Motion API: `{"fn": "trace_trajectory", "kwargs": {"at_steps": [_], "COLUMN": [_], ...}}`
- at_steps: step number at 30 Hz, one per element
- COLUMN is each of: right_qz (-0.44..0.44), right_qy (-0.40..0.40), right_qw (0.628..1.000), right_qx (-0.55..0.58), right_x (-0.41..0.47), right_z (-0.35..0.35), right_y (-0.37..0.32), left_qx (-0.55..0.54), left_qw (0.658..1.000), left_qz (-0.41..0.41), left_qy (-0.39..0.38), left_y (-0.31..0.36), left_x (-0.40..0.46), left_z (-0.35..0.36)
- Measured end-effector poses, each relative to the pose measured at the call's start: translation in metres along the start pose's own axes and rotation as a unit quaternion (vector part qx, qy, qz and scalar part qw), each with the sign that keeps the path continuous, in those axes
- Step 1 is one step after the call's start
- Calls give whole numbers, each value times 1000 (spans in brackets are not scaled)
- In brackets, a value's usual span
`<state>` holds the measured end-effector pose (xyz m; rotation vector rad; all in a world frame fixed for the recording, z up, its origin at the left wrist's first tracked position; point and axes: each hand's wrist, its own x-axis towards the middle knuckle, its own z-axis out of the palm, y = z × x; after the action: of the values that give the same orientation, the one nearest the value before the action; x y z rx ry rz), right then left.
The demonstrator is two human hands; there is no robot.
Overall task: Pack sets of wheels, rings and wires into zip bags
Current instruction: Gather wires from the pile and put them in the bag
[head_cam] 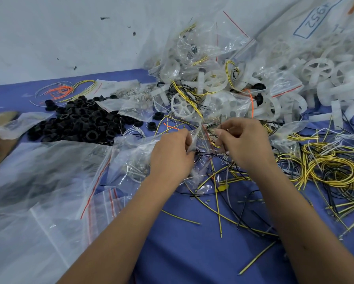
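Left hand point(172, 152) grip pinching clear zip bag point(196, 144); right hand point(243, 140) grip pinching wires point(220, 121) above blue worktop point(192, 253).

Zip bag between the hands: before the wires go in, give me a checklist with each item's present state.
1. Left hand grips the small zip bag: ok.
2. Right hand pinches wires: ok.
3. Bag mouth open wide enough: cannot tell.
4. Wires free of the loose tangle on the blue table: cannot tell.
5. Black rings at hand on the left: ok.
6. White wheels nearby: ok.
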<state>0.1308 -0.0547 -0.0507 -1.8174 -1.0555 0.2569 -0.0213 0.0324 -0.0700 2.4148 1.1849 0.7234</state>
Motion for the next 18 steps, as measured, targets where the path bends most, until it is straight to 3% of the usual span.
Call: {"fn": "trace_trajectory", "kwargs": {"at_steps": [5, 9, 11, 14, 18], "right_qz": [-1, -110, -169, -162, -117], "right_qy": [33, 94, 44, -91, -131], "right_qw": [973, 968, 969, 954, 944], "right_qx": [-228, -205, -178, -237, -280], "right_x": [-1, -2, -4, -13, -18], "right_z": [-7, -5, 1, 18, 27], "right_y": [7, -4, -13, -16, -16], "left_qx": [-15, -50, -81, -110, -131], "left_qw": [999, 995, 991, 985, 976], "left_qz": [-7, -16, -17, -9, 16], "left_qy": [33, 81, 104, 134, 170], "left_y": [-1, 1, 5, 13, 20], "left_x": [-1, 0, -1, -2, -2], "left_z": [0, 1, 0, -3, -6]}}
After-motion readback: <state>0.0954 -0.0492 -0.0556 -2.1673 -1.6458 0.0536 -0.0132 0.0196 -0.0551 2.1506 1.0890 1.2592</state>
